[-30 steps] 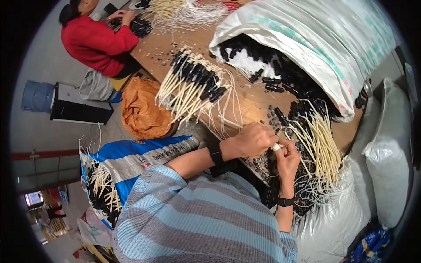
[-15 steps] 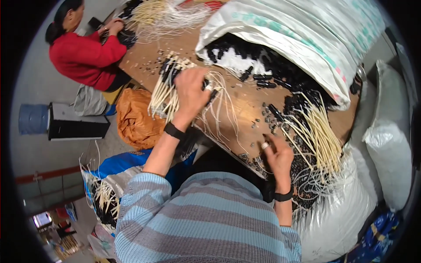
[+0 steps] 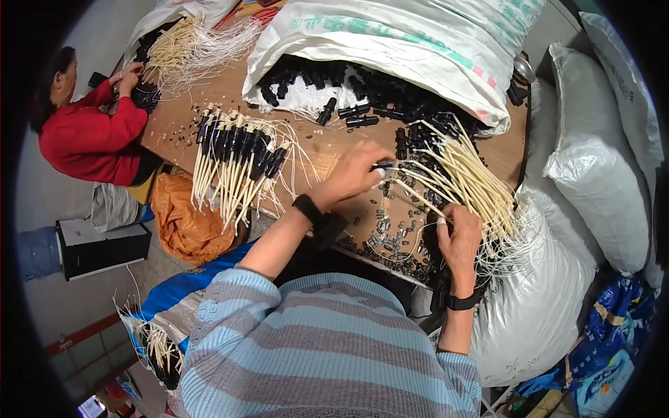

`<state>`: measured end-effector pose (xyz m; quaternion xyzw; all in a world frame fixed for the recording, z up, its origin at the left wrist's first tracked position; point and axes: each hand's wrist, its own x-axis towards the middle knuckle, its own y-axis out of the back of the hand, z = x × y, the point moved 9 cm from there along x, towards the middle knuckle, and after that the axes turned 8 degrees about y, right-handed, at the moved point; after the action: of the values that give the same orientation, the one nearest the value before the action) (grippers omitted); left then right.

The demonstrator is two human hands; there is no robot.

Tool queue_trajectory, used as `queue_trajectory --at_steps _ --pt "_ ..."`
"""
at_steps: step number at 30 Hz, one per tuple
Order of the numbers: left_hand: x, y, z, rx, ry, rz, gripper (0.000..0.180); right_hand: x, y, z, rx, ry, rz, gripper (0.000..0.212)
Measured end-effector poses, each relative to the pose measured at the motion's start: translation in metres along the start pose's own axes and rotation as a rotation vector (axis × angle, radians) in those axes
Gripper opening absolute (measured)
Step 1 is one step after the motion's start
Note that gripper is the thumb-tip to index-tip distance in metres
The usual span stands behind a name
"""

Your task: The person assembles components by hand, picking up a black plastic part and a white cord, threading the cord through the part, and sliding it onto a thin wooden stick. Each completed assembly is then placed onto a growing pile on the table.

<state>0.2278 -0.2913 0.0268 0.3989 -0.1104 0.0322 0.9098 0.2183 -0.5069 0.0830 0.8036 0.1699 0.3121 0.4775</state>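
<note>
My left hand is over the middle of the table, fingers closed on a small black plastic piece. My right hand, to its right and nearer me, pinches a cream sleeved cable that slants up toward my left hand. Whether the cable's far end touches the black piece I cannot tell. Just beyond my right hand lies a bundle of similar cream cables with thin white wires at one end. Left of my left hand, cables fitted with black cylindrical connectors lie side by side at the table edge.
A white woven sack spills black connectors onto the wooden table. Small dark metallic bits are scattered near the front edge. Filled white sacks stand at right. A person in red works at the far left.
My left hand has left the row of connector-fitted cables, moving right, and now holds a black piece. My right hand has taken a cream cable. The whole view has shifted.
</note>
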Motion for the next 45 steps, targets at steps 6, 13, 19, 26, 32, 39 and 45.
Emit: queue_trajectory --at_steps 6,13,19,26,32,39,45 --pt "-0.033 0.014 -0.035 -0.763 0.373 -0.108 0.039 0.003 -0.012 -0.027 0.333 0.014 -0.005 0.020" --pt "-0.041 0.025 -0.008 -0.180 0.064 -0.132 0.041 0.002 -0.023 -0.049 0.290 0.081 -0.110 0.019" --pt "-0.045 0.028 0.033 -0.092 -0.193 -0.073 0.030 -0.008 -0.034 -0.022 0.044 -0.214 -0.144 0.049" --pt "-0.061 0.023 0.059 0.064 -0.213 0.027 0.019 0.007 -0.050 -0.039 0.477 -0.038 -0.017 0.014" --pt "-0.070 0.024 -0.042 -0.440 0.563 -0.142 0.016 0.005 -0.022 -0.037 1.078 -0.283 0.082 0.009" --pt "-0.063 0.007 -0.009 -0.573 0.604 -0.205 0.025 0.009 -0.062 -0.073 0.521 -0.141 -0.109 0.017" --pt "-0.065 0.028 0.015 -0.136 0.196 0.023 0.037 0.013 -0.047 -0.078 0.258 0.014 0.057 0.014"
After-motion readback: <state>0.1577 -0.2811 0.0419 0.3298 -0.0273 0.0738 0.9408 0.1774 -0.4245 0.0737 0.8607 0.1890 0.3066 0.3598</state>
